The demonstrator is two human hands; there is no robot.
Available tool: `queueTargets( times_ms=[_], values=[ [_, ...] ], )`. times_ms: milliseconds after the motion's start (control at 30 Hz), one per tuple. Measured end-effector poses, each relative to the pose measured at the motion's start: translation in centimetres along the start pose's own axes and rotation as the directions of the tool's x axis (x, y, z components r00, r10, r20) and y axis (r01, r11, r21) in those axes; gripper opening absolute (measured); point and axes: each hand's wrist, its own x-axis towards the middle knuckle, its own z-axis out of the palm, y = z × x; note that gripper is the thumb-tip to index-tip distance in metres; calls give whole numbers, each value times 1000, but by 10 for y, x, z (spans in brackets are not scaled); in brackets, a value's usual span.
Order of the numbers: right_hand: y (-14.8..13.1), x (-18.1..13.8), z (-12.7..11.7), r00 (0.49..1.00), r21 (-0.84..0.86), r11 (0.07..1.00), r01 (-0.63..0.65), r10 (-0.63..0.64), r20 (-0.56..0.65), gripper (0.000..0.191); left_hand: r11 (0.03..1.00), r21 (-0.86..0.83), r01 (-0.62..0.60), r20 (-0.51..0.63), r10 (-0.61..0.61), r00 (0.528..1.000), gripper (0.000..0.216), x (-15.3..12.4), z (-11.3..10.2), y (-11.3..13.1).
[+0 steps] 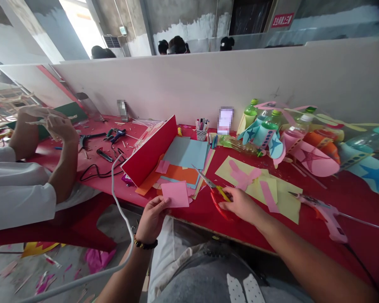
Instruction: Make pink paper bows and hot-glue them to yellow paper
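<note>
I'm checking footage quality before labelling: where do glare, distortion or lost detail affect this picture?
Head view: the opening at upper left is washed out white; head view, far right: the blue-star bottle craft looks stretched; head view, middle: the upright phone is pixelated, while the pink paper and scissors in the hands look fairly clear.

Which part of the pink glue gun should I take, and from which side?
Probably its handle, from the near right: the glue gun lies flat, handle slanting toward you, metal tip pointing left, away from that approach. The right hand holds scissors, so free it first.
</note>
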Motion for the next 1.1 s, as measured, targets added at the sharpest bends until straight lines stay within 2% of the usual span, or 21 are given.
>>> queueTargets(
  times_ms=[133, 233, 367, 467, 567, 600, 700, 767, 867, 967, 1100],
  values=[
    [-17, 54, 37, 997, 75, 995, 71, -71, 1, 33, 1000, 6, 7, -4, -7, 1000, 24, -7, -7, 2],
    [-33, 88, 65, 993, 74, 990, 119, -117, -34, 40, 1000, 6, 15, -6, -15, 1000, 23, -9, -11, 3],
    [-47, 103, 83, 978, 22, 978, 206, -205, -36, 36, 1000, 5, 24, -14, -24, 1000, 22, -10, -14, 1],
    [-38, 91, 72, 952, -30, 952, 304, -305, -36, 40, 1000, -6, 30, -20, -30, 999, 20, -10, -18, 0],
    [-8, 73, 48, 928, -114, 925, 362, -370, -54, 56, 999, -8, 43, -6, -43, 999, 19, -8, -21, -1],
    [4, 67, 41, 916, -228, 897, 379, -399, -48, 61, 999, -4, 48, 6, -48, 999, 18, -7, -21, -1],
    [36, 46, 27, 923, -474, 799, 370, -373, 92, 71, 999, -4, 50, 45, -50, 998, 16, -4, -15, -3],
    [46, 27, 26, 906, -546, 727, 416, -384, 178, 75, 999, -11, 44, 67, -43, 997, 16, -2, -9, -4],
    [48, -9, 30, 853, -523, 675, 521, -437, 285, 73, 999, -3, 41, 91, -40, 995, 16, -1, -1, -5],
    [50, -45, 27, 809, -435, 685, 584, -447, 382, 74, 999, 0, 46, 98, -46, 994, 17, -1, 1, -5],
    [73, -85, 16, 807, -399, 719, 569, -396, 437, 68, 998, -2, 62, 85, -62, 994, 18, 0, -2, -6]
  ],
)
